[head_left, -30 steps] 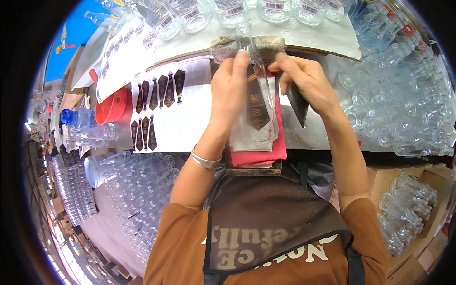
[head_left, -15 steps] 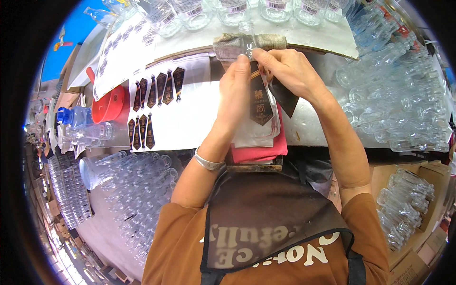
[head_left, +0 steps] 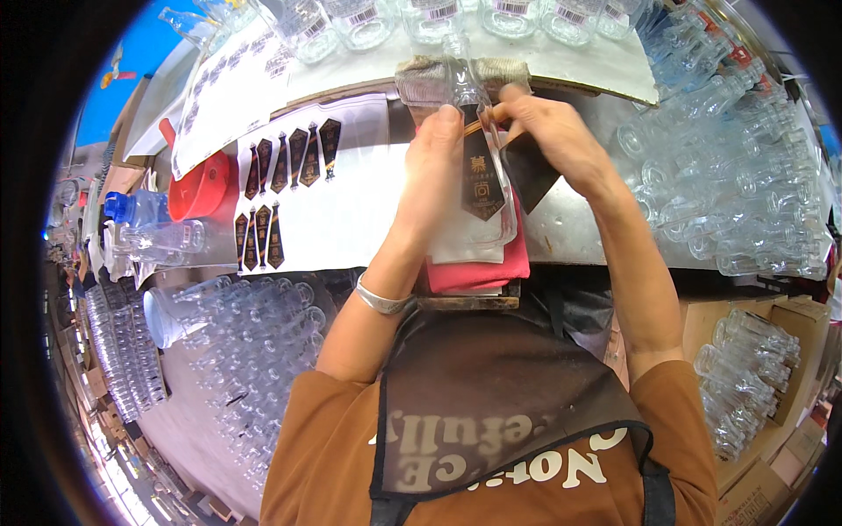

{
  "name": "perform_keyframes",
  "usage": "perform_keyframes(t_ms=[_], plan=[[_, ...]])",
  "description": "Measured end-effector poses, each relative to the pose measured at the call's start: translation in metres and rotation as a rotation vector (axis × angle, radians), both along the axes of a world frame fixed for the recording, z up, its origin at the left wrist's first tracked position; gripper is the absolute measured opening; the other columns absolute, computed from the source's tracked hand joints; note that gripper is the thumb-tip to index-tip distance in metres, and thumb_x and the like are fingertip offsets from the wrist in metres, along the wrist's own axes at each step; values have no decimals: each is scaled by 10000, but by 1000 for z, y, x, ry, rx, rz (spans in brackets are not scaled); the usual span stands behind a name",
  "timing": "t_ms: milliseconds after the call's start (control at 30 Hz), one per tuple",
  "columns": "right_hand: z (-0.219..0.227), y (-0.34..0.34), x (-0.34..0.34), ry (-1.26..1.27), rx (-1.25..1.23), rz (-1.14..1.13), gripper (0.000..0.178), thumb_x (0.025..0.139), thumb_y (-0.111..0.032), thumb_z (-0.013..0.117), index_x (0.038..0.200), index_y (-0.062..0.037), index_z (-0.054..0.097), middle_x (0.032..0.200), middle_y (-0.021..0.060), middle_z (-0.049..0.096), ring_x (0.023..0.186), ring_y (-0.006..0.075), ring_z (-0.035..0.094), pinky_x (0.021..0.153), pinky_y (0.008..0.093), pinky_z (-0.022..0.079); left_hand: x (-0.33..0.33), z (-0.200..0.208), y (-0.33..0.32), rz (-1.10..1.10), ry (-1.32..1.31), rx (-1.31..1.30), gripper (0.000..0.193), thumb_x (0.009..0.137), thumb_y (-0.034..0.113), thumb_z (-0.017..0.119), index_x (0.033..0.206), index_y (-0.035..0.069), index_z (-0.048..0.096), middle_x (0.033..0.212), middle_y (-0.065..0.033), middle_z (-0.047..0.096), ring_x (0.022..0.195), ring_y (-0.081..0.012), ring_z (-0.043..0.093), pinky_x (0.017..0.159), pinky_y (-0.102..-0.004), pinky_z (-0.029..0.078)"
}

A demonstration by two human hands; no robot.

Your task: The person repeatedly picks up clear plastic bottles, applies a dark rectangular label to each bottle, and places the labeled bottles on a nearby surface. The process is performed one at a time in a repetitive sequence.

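A clear glass bottle (head_left: 498, 230) lies on its back with its neck pointing away from me, over a folded red cloth (head_left: 481, 273). On its upper face is a black tie-shaped label (head_left: 482, 180) with gold print. My left hand (head_left: 431, 162) is closed around the bottle's left side, thumb near the label's top. My right hand (head_left: 554, 136) is at the bottle's right shoulder, fingers curled. A dark flat piece (head_left: 533, 180) comes out from under that hand; its upper part is hidden. The bottle's neck rests on a rolled, stained cloth (head_left: 423, 79).
Left of the bottle lies a white sheet (head_left: 338, 228) with several black tie-shaped labels. Beyond it are a red basin (head_left: 202, 188) and a blue-capped bottle (head_left: 140, 209). Labelled bottles (head_left: 431, 22) stand along the back. Clear bottles (head_left: 693, 193) are stacked at right; a cardboard box (head_left: 802, 337) holds more.
My right hand has moved slightly right, away from the label's top, with the dark piece shifting along. The left hand stays on the bottle.
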State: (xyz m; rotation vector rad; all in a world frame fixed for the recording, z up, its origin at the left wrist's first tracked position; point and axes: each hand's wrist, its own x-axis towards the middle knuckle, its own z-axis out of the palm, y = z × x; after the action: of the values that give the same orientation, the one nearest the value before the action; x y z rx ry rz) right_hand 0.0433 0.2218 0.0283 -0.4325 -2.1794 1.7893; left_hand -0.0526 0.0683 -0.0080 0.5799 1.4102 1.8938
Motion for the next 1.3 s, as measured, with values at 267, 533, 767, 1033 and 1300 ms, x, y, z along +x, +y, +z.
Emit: perform_keyframes(t_ms=[267, 533, 767, 1033, 1300], plan=[[24, 6, 20, 223, -252, -217, 289, 928, -134, 661, 1185, -1, 674, 1060, 55, 698, 901, 111, 672, 781, 281, 558, 8, 0, -3, 53, 55, -10, 453, 1073, 396, 482, 1286, 0, 536, 1210, -106, 644, 1079, -176, 656, 898, -307, 547], [59, -6, -24, 428, 924, -126, 223, 821, -39, 711, 1043, -42, 690, 946, 107, 682, 837, 278, 664, 786, 348, 542, 8, 19, -37, 157, 50, -17, 664, 1075, 438, 436, 1502, -58, 324, 1453, -250, 482, 1322, -303, 531, 1097, -396, 433], [58, -62, 45, 262, 674, 356, 240, 786, -4, 733, 1020, -34, 693, 952, 109, 686, 826, 262, 673, 749, 354, 557, 0, 16, -67, 232, 163, -94, 610, 1086, 411, 382, 1479, -56, 363, 1442, -258, 491, 1317, -328, 539, 1102, -430, 431], [40, -63, 61, 428, 745, 311, 258, 761, 52, 705, 990, -67, 697, 966, 112, 682, 906, 317, 677, 781, 396, 563, 12, 24, -39, 188, 144, -61, 613, 1079, 400, 452, 1467, -71, 393, 1405, -215, 535, 1281, -282, 558, 1072, -378, 441], [6, -36, 69, 57, 67, -167, 267, 1019, -191, 567, 1121, 29, 680, 1013, 51, 702, 853, 116, 653, 747, 264, 516, 19, 20, -10, 121, 270, -163, 662, 1064, 412, 485, 1495, -73, 354, 1402, -185, 525, 1306, -242, 487, 1110, -334, 356]])
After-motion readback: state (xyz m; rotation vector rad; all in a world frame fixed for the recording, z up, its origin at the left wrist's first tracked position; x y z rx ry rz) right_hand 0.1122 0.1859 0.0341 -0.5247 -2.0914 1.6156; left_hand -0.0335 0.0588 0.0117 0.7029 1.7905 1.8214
